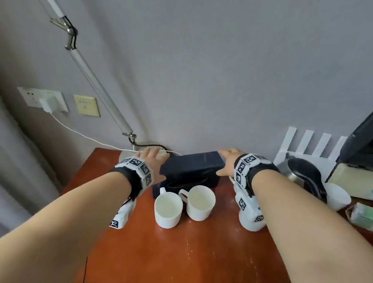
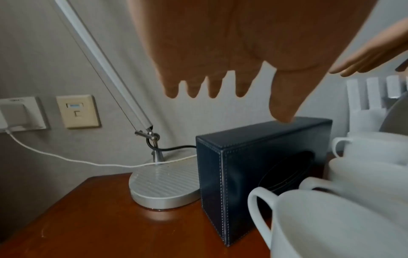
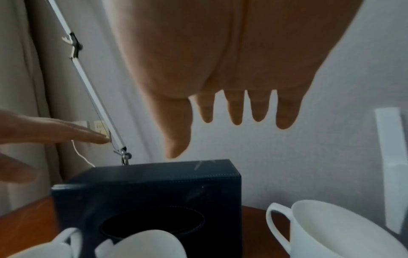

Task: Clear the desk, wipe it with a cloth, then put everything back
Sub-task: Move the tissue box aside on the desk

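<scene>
A dark blue stitched tissue box (image 1: 193, 165) (image 2: 264, 157) (image 3: 154, 185) stands on its long side at the back of the red-brown desk (image 1: 175, 259), its oval slot facing me. My left hand (image 1: 152, 159) (image 2: 220, 83) hovers at the box's left end with fingers straight and spread, the thumb tip touching the top edge. My right hand (image 1: 229, 163) (image 3: 232, 113) is at the right end, fingers straight, thumb just above the top. Neither hand holds anything. Two white cups (image 1: 168, 207) (image 1: 200, 201) stand just in front of the box.
A silver lamp base (image 2: 163, 183) sits left of the box, its arm (image 1: 97, 87) rising leftward. A white cable (image 1: 84, 136) runs from the wall socket. A third cup (image 3: 331, 230) is under my right wrist. At right are a black kettle (image 1: 304, 175), another cup (image 1: 336, 196) and a clear box (image 1: 365, 215).
</scene>
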